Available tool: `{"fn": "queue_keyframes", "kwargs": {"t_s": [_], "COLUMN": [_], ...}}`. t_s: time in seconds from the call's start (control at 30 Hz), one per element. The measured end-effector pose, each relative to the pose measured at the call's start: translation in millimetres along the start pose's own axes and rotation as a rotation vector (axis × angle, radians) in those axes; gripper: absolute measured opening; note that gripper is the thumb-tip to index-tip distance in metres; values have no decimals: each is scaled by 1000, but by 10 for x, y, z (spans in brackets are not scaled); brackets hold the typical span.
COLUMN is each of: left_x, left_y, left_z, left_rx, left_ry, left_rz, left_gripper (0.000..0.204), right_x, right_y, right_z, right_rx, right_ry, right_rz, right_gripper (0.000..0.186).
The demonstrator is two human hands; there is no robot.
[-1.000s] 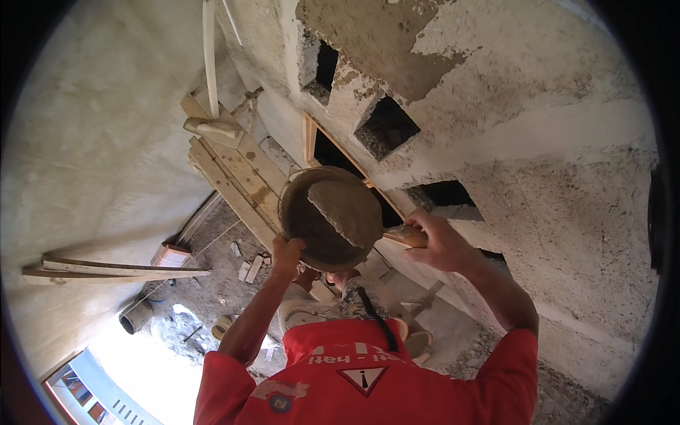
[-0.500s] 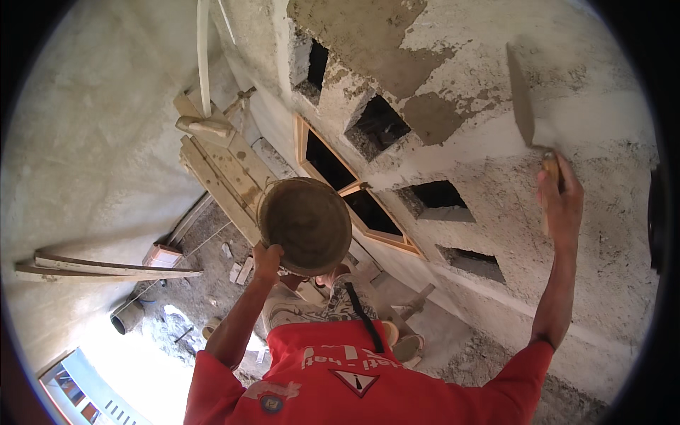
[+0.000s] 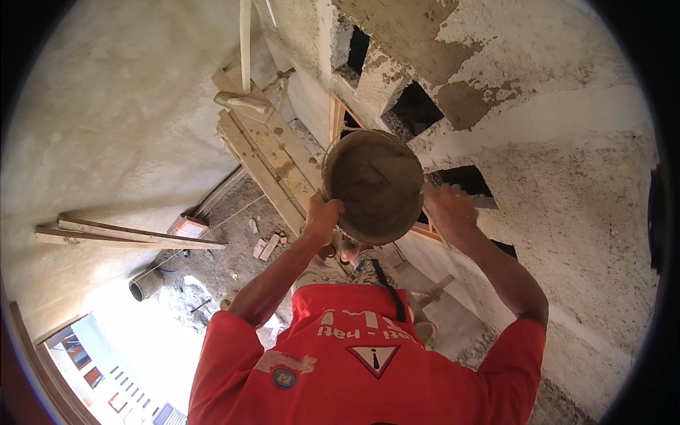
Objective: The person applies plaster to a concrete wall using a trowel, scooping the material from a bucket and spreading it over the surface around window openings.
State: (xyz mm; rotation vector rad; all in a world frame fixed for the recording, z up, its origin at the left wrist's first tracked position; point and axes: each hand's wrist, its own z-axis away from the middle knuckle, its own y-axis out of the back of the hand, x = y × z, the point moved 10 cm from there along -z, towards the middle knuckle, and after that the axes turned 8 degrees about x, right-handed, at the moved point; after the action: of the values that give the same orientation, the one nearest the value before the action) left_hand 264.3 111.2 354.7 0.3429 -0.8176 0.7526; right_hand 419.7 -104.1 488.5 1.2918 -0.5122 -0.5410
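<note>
- my left hand [image 3: 324, 216] has the bucket [image 3: 375, 139] by its rim; bucket's between my hands;
- my right hand [image 3: 452, 212] is just beside it, kinda blurry; can't tell if it's gripping anything;
- mortar [image 3: 386, 190] inside; planks [image 3: 273, 152] left, rough wall [image 3: 552, 191] right

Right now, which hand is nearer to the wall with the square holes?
The right hand: it is at the side of the bucket toward that wall. The left hand grips the bucket's left rim, farther from the wall.
</note>
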Motion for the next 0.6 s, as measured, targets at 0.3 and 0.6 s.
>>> {"fn": "queue_keyframes", "kwargs": {"t_s": [0.3,0.6], "left_x": [441,179], "left_y": [-46,241], "left_z": [220,-47], "left_rx": [-9,108], "left_ry": [-67,-69], "left_rz": [-5,37], "left_gripper": [37,33], "right_x": [-296,-188], "right_y": [-325,211], "right_z": [136,42], "right_rx": [10,106], "right_ry": [39,15], "right_rz": [-628,-686], "right_gripper": [36,38]}}
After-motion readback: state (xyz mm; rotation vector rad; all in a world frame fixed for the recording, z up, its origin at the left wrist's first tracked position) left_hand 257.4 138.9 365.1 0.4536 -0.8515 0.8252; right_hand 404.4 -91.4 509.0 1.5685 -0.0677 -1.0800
